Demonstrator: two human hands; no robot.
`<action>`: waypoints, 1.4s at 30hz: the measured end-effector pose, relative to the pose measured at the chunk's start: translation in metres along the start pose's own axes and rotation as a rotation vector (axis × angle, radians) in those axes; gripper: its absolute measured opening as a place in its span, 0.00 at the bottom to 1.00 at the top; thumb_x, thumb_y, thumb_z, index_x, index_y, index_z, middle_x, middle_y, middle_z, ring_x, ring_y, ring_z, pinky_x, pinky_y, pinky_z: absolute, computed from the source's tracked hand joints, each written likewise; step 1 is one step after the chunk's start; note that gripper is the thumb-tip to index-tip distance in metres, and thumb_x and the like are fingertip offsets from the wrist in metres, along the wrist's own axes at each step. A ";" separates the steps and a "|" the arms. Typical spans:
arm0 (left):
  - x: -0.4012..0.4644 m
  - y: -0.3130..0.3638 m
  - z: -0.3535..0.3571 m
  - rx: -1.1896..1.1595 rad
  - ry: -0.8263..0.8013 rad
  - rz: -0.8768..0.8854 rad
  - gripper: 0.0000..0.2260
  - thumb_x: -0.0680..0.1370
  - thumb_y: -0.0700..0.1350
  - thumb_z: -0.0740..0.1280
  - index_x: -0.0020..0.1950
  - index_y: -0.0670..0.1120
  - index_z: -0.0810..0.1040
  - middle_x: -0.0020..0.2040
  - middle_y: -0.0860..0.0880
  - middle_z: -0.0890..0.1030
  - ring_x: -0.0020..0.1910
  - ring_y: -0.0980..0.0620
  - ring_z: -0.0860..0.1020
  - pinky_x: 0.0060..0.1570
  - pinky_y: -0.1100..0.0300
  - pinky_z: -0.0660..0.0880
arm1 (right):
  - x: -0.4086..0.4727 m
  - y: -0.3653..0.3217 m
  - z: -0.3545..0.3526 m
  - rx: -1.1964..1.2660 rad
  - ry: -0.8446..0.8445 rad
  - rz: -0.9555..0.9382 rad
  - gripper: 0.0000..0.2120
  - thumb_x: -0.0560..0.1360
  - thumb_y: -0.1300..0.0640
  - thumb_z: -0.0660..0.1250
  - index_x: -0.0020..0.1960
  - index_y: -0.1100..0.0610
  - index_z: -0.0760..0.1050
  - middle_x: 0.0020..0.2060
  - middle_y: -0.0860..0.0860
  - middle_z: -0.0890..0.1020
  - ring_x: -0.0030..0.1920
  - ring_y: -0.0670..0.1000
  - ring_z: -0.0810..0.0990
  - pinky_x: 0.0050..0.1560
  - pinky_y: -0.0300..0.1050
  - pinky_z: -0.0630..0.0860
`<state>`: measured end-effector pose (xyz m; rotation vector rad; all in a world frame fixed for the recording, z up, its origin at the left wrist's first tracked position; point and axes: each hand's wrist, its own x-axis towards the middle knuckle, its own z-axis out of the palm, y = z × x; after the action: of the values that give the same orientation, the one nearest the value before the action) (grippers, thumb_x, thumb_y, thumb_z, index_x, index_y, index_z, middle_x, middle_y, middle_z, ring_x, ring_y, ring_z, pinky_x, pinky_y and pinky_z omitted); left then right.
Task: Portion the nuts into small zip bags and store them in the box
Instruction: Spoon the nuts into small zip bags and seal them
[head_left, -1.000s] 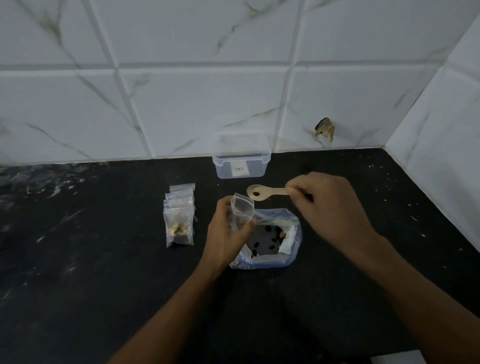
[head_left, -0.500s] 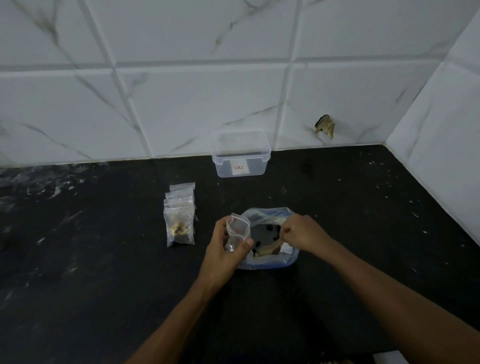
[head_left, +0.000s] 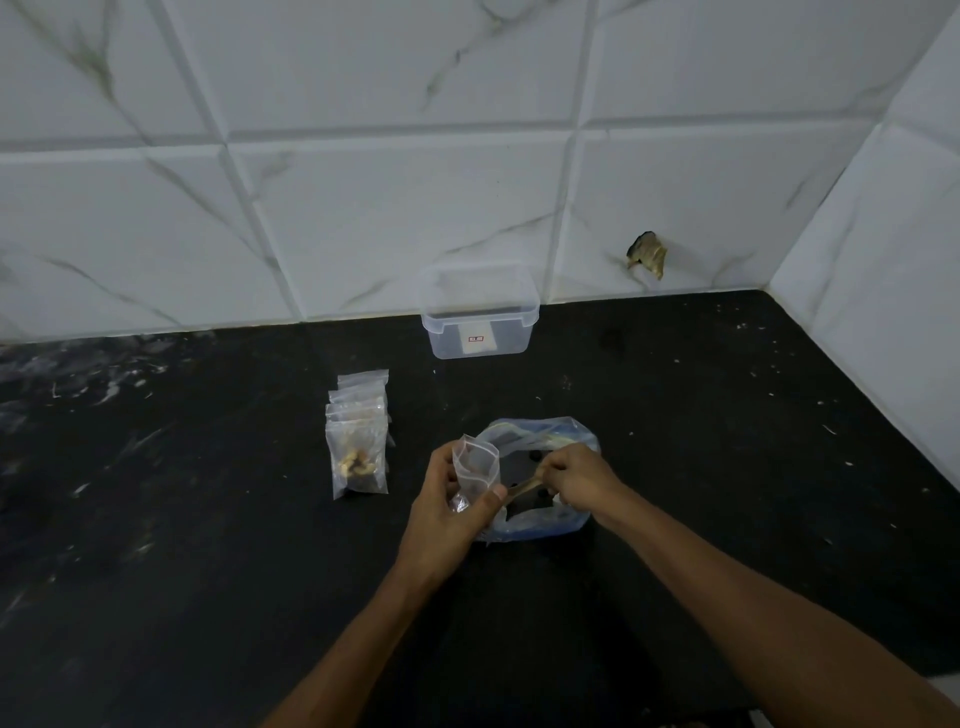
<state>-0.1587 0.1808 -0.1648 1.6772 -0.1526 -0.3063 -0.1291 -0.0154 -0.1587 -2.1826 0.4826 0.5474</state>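
Left hand (head_left: 447, 512) pinches small zip bag (head_left: 475, 470) upright, mouth up, just left of large nut bag (head_left: 540, 519) on table (head_left: 208, 571). Right-hand fingers (head_left: 553, 475) grip wooden spoon (head_left: 522, 488), handle slanting down-left, bowl nearest the small bag.

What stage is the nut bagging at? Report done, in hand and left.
Done: a stack of small bags lies on the counter, the front one holding nuts. In hand: the left hand holds an open zip bag; the right hand dips a wooden spoon into the big nut bag. Left: no bags show in the box.
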 end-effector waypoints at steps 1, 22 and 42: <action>0.001 0.000 0.000 -0.004 0.002 0.000 0.23 0.67 0.59 0.72 0.60 0.68 0.70 0.56 0.65 0.79 0.57 0.61 0.78 0.55 0.57 0.78 | 0.000 -0.001 -0.001 -0.010 -0.003 0.001 0.10 0.79 0.62 0.61 0.46 0.56 0.81 0.41 0.51 0.80 0.40 0.47 0.77 0.39 0.38 0.73; 0.027 0.028 -0.001 0.289 0.102 0.161 0.22 0.70 0.56 0.73 0.58 0.69 0.67 0.56 0.58 0.79 0.56 0.59 0.79 0.53 0.52 0.80 | -0.069 -0.050 -0.108 0.270 0.120 -0.077 0.08 0.80 0.60 0.62 0.50 0.57 0.80 0.37 0.53 0.77 0.31 0.46 0.72 0.29 0.37 0.69; 0.038 0.034 0.019 0.249 0.132 0.158 0.21 0.72 0.51 0.75 0.59 0.61 0.68 0.53 0.58 0.79 0.52 0.63 0.78 0.50 0.65 0.76 | -0.102 -0.063 -0.034 -0.839 0.554 -0.865 0.17 0.54 0.63 0.82 0.35 0.57 0.76 0.29 0.51 0.74 0.26 0.42 0.59 0.25 0.32 0.57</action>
<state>-0.1249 0.1475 -0.1373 1.9133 -0.2305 -0.0585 -0.1747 0.0113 -0.0453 -3.0175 -0.5464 -0.4355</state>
